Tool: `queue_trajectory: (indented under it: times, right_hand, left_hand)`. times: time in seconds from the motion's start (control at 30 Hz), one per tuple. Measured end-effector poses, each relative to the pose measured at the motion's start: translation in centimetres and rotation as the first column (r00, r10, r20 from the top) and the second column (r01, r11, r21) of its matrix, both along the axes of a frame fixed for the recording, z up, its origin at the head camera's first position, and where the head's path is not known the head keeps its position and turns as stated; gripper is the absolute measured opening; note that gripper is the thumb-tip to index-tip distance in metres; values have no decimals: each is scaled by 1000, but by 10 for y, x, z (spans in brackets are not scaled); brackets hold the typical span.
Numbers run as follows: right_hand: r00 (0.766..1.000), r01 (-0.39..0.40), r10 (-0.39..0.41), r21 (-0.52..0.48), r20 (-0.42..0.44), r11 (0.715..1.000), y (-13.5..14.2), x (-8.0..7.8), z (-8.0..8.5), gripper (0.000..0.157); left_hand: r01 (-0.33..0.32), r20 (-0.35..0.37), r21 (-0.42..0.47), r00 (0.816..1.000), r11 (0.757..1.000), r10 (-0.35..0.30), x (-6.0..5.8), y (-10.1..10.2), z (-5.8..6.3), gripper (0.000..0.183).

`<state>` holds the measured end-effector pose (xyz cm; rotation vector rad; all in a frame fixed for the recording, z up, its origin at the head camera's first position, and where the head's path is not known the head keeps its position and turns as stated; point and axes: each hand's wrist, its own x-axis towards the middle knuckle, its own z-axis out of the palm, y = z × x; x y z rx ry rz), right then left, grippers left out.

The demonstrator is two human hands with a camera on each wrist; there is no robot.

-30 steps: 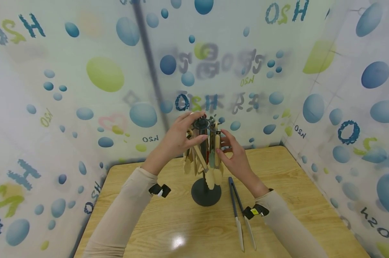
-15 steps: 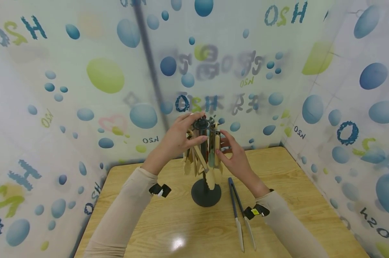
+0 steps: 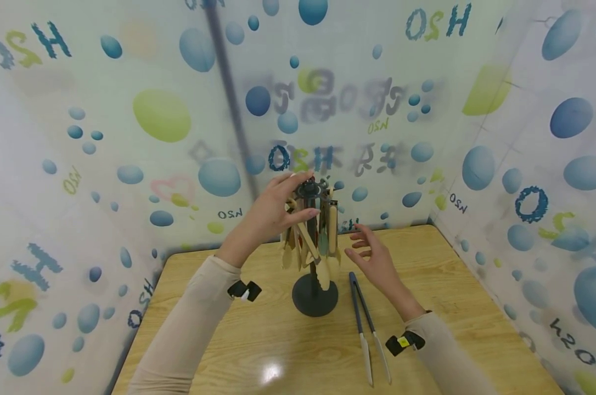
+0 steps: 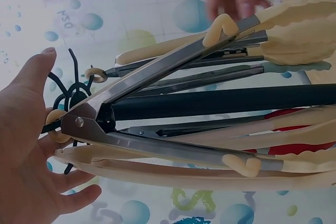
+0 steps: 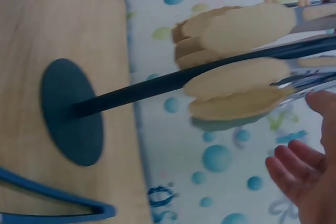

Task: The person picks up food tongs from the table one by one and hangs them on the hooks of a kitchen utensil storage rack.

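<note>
A black stand [image 3: 315,299] holds several kitchen tongs with cream tips on the hooks at its top. My left hand [image 3: 273,206] reaches round the hooked top, thumb and fingers spread to either side of it. In the left wrist view, a pair of metal-armed tongs [image 4: 173,64] hangs by its cream ring beside the palm, its arms spread apart. My right hand [image 3: 373,258] is off to the right of the stand with nothing in it, fingers loosely bent. The right wrist view shows its fingertips beside the hanging cream tips [image 5: 244,27].
Blue-handled tongs [image 3: 358,315] with pale tips lie spread on the wooden table [image 3: 248,340], right of the stand's base. A patterned wall covering [image 3: 298,120] rises behind the table, with more at both sides.
My right hand has let go of the hanging tongs at the stand's right side and moved down and to the right, away from them. The left hand stays at the top.
</note>
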<state>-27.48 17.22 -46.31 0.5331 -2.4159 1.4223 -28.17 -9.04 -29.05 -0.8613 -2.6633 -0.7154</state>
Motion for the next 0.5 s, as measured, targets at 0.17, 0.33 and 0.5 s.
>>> queue_trajectory:
  times: [0.17,0.33,0.5]
  right_hand:
    - [972,59,-95,165,215,984,8,3,-38,58]
    - [926,47,-176,361,334,931,12,8,-77,55]
    - [926,51,-221,479,306,876,13,11,-106,55]
  left_hand:
    - [-2,5,-7,1000,1000,2,1,0,1,77]
    - [-11,-14,-27,1000,1000,11,1,0,2,75]
    - [-11,-31,-41,999,999,10,2,0,1,74]
